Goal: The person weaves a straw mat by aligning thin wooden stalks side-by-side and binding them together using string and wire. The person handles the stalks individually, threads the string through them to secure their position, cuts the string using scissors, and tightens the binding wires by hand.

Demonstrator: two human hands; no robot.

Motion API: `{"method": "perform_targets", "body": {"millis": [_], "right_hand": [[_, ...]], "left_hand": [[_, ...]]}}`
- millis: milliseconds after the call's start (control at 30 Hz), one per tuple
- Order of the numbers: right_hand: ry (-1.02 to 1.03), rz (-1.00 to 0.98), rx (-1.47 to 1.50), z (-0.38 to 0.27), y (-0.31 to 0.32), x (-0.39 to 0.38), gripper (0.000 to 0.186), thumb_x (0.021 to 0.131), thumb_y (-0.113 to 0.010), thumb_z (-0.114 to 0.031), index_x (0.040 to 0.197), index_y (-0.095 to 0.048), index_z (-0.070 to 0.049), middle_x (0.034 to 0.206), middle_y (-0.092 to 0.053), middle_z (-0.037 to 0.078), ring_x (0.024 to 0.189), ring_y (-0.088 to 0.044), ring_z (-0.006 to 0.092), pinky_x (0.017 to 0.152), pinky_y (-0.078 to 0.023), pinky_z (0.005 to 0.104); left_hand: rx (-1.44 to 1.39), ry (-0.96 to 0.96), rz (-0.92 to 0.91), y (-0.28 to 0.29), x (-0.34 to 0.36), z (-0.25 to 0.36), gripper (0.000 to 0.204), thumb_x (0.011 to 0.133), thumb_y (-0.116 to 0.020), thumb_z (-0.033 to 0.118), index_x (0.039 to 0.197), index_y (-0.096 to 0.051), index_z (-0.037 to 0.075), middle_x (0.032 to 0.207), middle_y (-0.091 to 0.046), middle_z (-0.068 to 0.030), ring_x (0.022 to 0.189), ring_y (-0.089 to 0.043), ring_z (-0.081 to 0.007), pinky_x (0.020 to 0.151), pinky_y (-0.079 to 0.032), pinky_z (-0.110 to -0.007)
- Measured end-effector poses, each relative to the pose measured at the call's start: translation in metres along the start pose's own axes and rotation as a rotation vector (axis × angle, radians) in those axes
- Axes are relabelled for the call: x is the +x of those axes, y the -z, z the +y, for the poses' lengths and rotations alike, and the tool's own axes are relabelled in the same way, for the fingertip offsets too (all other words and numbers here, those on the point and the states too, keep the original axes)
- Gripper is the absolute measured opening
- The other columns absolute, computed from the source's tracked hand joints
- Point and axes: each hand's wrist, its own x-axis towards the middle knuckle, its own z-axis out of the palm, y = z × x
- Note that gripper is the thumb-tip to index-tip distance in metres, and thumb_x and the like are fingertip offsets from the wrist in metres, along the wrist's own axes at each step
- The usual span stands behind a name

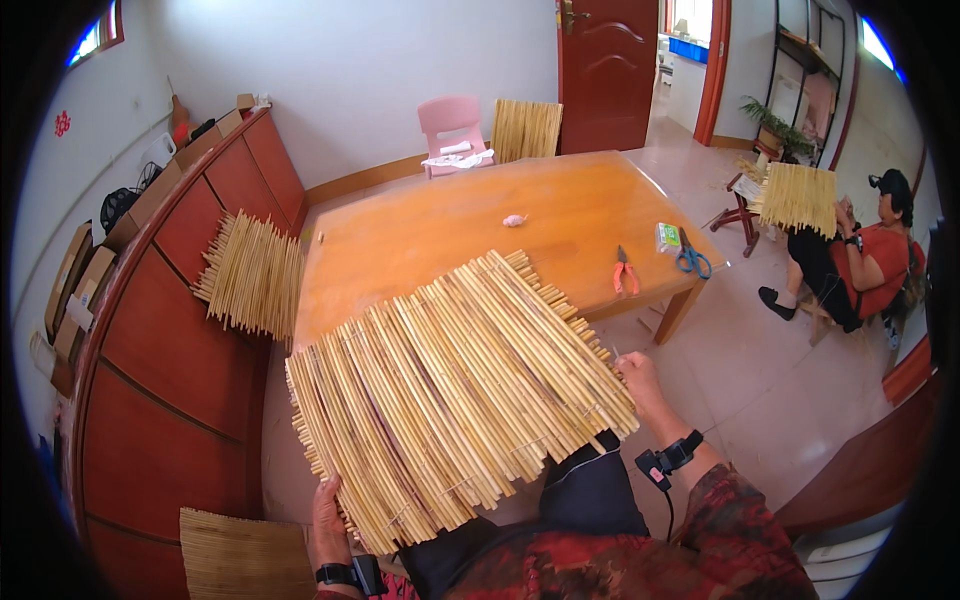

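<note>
A mat of pale reed sticks (pixel 450 390) lies across my lap and against the front of the orange table (pixel 400 230). My left hand (pixel 328 520) is closed round the mat's lower left edge. My right hand (pixel 640 380) is pinched beside the mat's right edge, with a thin pale item, too small to name, poking from the fingertips. On the tabletop are red-handled pliers (pixel 624 272), blue scissors (pixel 692 260), a small green-and-white package (pixel 668 238) and a small pinkish lump (pixel 515 220).
A co-worker (pixel 870 260) sits at the right with another reed mat (pixel 795 195). More mats stand by the red cabinets (pixel 245 275), at the lower left (pixel 240 555) and by the wall (pixel 525 130). A pink chair (pixel 450 120) is behind the table, near an open door (pixel 610 80).
</note>
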Motion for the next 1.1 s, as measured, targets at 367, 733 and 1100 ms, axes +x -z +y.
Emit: {"method": "perform_targets", "body": {"millis": [367, 733, 1100], "right_hand": [[0.106, -0.072, 0.357, -0.047, -0.004, -0.012, 0.017, 0.088, -0.049, -0.015, 0.094, -0.054, 0.000, 0.079, -0.055, 0.003, 0.066, -0.049, 0.0071, 0.060, -0.042, 0.0207], [0.227, -0.200, 0.555, -0.054, -0.009, -0.015, 0.014, 0.090, -0.048, -0.014, 0.095, -0.052, -0.001, 0.086, -0.061, 0.006, 0.075, -0.053, 0.0085, 0.068, -0.043, 0.0216], [0.128, -0.254, 0.551, -0.050, -0.017, -0.005, 0.015, 0.087, -0.051, -0.012, 0.090, -0.056, 0.002, 0.082, -0.059, 0.005, 0.075, -0.053, 0.0089, 0.070, -0.043, 0.0220]], "left_hand": [[-0.023, -0.399, -0.137, -0.011, -0.052, 0.025, 0.045, 0.083, -0.056, 0.027, 0.119, -0.047, 0.001, 0.104, -0.058, -0.0104, 0.088, -0.060, -0.0223, 0.074, -0.052, -0.033], [-0.066, -0.275, -0.034, 0.033, -0.058, -0.051, 0.051, 0.084, -0.057, 0.033, 0.124, -0.043, 0.005, 0.115, -0.053, -0.0083, 0.103, -0.053, -0.0231, 0.087, -0.046, -0.038], [-0.053, -0.078, 0.102, 0.038, -0.050, -0.072, 0.042, 0.086, -0.056, 0.028, 0.116, -0.050, 0.000, 0.108, -0.057, -0.0104, 0.096, -0.056, -0.0220, 0.082, -0.048, -0.034]]}}
